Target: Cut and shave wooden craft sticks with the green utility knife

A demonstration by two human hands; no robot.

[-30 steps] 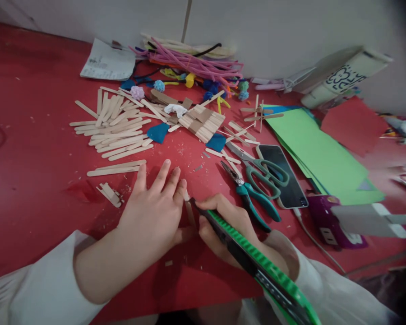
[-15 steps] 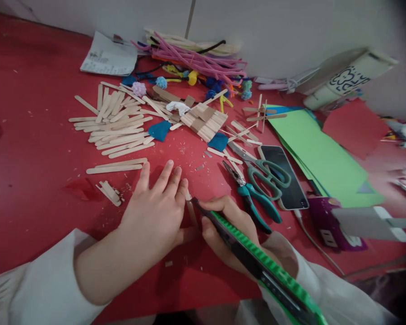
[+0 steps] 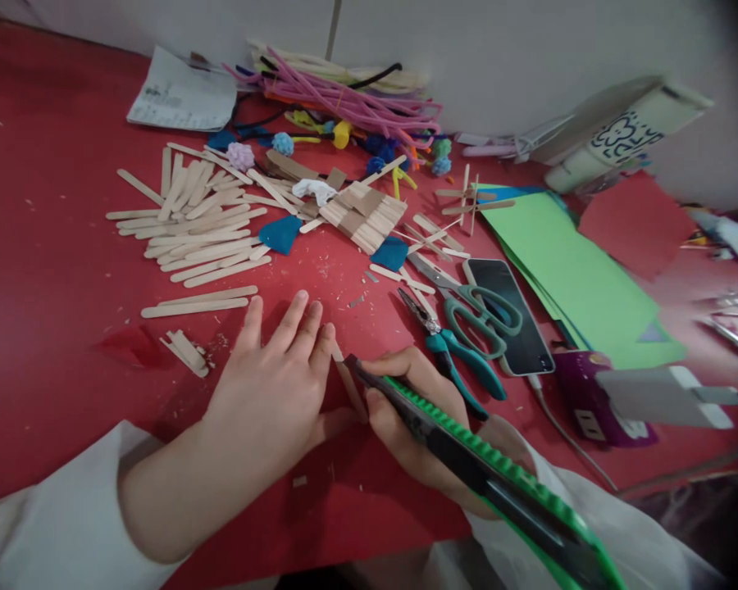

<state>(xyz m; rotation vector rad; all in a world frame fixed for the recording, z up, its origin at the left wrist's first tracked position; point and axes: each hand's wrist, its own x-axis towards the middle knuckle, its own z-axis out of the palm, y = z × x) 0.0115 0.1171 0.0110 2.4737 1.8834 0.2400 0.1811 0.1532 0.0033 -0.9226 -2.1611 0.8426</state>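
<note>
My left hand (image 3: 271, 385) lies flat on the red table (image 3: 49, 270), fingers stretched out, its edge and thumb pressing a short wooden stick piece (image 3: 349, 383) down. My right hand (image 3: 415, 410) is wrapped round a green and black utility knife (image 3: 480, 459), whose tip touches the stick piece right beside my left fingers. The knife's handle runs back toward the lower right corner.
A spread of craft sticks (image 3: 190, 225) and a glued stick panel (image 3: 366, 215) lie beyond my hands. Teal pliers (image 3: 452, 352), green scissors (image 3: 476, 307) and a phone (image 3: 510, 315) sit to the right, with green paper (image 3: 578, 279) behind. Pipe cleaners (image 3: 350, 94) lie by the wall.
Both hands stay in place on the stick piece; only the camera view has shifted slightly, and the knife tip has barely moved.
</note>
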